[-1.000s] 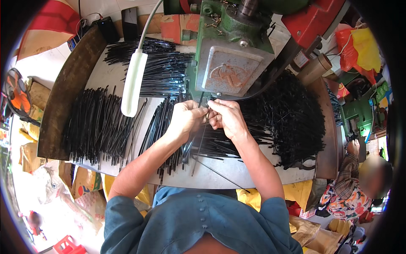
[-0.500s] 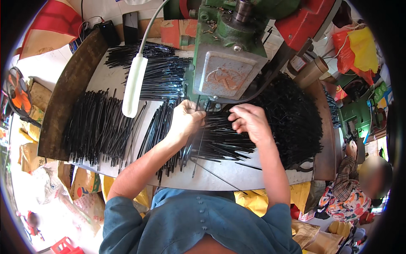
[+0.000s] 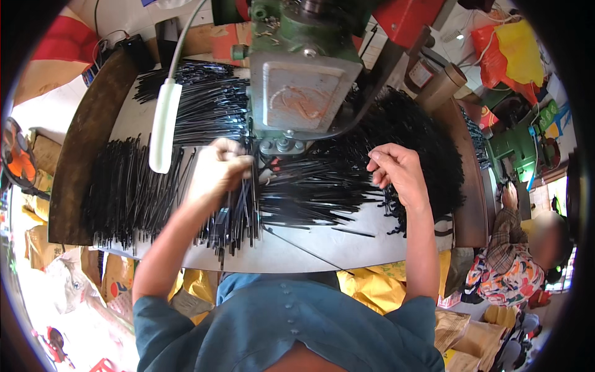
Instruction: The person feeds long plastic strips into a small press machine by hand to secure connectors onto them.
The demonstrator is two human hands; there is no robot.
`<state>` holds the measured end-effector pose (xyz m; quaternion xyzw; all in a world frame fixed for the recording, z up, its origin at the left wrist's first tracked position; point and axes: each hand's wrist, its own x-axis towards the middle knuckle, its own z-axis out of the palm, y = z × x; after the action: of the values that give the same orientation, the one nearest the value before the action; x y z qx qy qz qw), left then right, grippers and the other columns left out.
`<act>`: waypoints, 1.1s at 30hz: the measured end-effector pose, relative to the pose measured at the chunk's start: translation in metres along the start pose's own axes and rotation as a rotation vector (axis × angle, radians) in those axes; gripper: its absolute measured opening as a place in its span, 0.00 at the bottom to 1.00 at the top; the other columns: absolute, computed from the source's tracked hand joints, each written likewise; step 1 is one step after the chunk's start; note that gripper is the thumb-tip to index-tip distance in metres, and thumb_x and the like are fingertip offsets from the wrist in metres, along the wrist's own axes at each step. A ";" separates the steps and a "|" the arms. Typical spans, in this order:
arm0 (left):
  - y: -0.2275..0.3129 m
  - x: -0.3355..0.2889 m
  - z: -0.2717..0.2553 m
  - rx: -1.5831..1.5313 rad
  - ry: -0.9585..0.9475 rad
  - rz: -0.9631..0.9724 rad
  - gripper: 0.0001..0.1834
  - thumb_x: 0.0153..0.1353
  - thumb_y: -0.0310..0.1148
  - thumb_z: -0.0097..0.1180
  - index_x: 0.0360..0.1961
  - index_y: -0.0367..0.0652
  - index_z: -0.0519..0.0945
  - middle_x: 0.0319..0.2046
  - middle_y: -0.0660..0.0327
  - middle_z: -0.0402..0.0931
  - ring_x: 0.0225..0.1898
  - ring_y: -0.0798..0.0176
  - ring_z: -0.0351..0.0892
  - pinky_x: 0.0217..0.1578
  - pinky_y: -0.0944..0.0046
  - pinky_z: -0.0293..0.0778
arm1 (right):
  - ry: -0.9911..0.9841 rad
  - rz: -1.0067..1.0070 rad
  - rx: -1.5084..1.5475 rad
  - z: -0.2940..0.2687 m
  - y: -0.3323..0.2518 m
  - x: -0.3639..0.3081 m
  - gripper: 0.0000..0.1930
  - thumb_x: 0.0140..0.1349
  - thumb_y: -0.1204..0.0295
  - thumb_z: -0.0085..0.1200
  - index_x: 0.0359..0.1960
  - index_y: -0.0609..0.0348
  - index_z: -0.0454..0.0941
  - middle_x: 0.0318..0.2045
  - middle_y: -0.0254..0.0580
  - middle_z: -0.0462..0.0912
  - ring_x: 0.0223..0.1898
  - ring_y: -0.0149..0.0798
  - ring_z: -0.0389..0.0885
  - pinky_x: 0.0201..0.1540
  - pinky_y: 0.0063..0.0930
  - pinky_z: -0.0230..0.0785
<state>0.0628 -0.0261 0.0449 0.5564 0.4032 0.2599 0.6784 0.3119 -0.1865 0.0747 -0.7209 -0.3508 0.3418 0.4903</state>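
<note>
My left hand (image 3: pixel 218 167), blurred by motion, is closed at the left of the green machine's lower end. A thin black rod (image 3: pixel 222 259) seems to hang from it, its lower end past a row of similar rods (image 3: pixel 246 217) lying under the hand. My right hand (image 3: pixel 401 173) is at the left edge of a large heap of black rods (image 3: pixel 434 155). Its fingers are loosely curled and partly apart, and nothing shows in them. Between the hands, a spread bundle of black rods (image 3: pixel 316 192) lies below the machine head (image 3: pixel 305 93).
More rods lie in a left pile (image 3: pixel 124 192) and a back pile (image 3: pixel 211 111). A white lamp (image 3: pixel 165 127) hangs over the left side. Brown metal walls (image 3: pixel 83 167) edge the table (image 3: pixel 297 251). At the far right, another person (image 3: pixel 505 242) works at a green machine.
My left hand has moved left from under the machine, with the rod seeming to move along. My right hand has moved right, to the heap's edge. The whole view has shifted slightly.
</note>
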 end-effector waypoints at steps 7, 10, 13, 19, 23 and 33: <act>0.005 -0.017 -0.060 1.501 0.350 0.500 0.12 0.46 0.26 0.52 0.35 0.36 0.71 0.29 0.51 0.69 0.32 0.52 0.71 0.33 0.58 0.68 | -0.007 0.033 -0.174 -0.014 0.009 -0.001 0.06 0.53 0.74 0.48 0.28 0.64 0.75 0.15 0.35 0.74 0.13 0.22 0.68 0.13 0.12 0.59; 0.004 -0.019 -0.020 1.314 0.157 0.813 0.06 0.45 0.23 0.50 0.25 0.37 0.67 0.24 0.54 0.66 0.29 0.52 0.68 0.28 0.58 0.68 | -0.014 0.059 -0.242 0.000 0.005 0.002 0.06 0.52 0.74 0.49 0.27 0.64 0.75 0.15 0.33 0.73 0.12 0.22 0.67 0.14 0.13 0.59; -0.006 -0.015 0.031 1.245 -0.074 0.904 0.05 0.39 0.21 0.47 0.22 0.38 0.69 0.24 0.55 0.68 0.28 0.54 0.71 0.27 0.60 0.71 | -0.029 0.027 -0.325 0.008 0.003 0.000 0.06 0.52 0.74 0.49 0.28 0.64 0.75 0.14 0.32 0.72 0.12 0.22 0.66 0.15 0.15 0.59; -0.037 0.011 0.104 1.535 -0.189 0.879 0.07 0.39 0.23 0.49 0.24 0.36 0.70 0.26 0.55 0.67 0.31 0.59 0.72 0.25 0.67 0.72 | 0.035 0.022 -0.394 0.003 -0.001 -0.009 0.06 0.52 0.74 0.48 0.28 0.65 0.75 0.14 0.32 0.71 0.12 0.22 0.65 0.16 0.15 0.59; -0.050 0.025 0.101 1.513 -0.208 0.898 0.08 0.38 0.23 0.50 0.24 0.36 0.70 0.27 0.55 0.66 0.31 0.59 0.72 0.25 0.67 0.72 | 0.084 0.036 -0.393 -0.011 0.007 -0.014 0.06 0.52 0.75 0.48 0.28 0.66 0.75 0.14 0.32 0.71 0.12 0.22 0.65 0.16 0.15 0.59; -0.023 0.002 0.079 1.050 -0.174 0.997 0.07 0.39 0.20 0.47 0.25 0.38 0.68 0.25 0.54 0.66 0.26 0.54 0.72 0.23 0.62 0.71 | 0.169 -0.736 -1.128 0.008 0.034 0.002 0.06 0.45 0.76 0.51 0.28 0.56 0.75 0.24 0.35 0.73 0.23 0.35 0.71 0.25 0.26 0.66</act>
<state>0.1277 -0.0728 0.0263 0.9446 0.1180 0.2654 0.1526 0.3121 -0.1909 0.0404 -0.7244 -0.6583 -0.1401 0.1493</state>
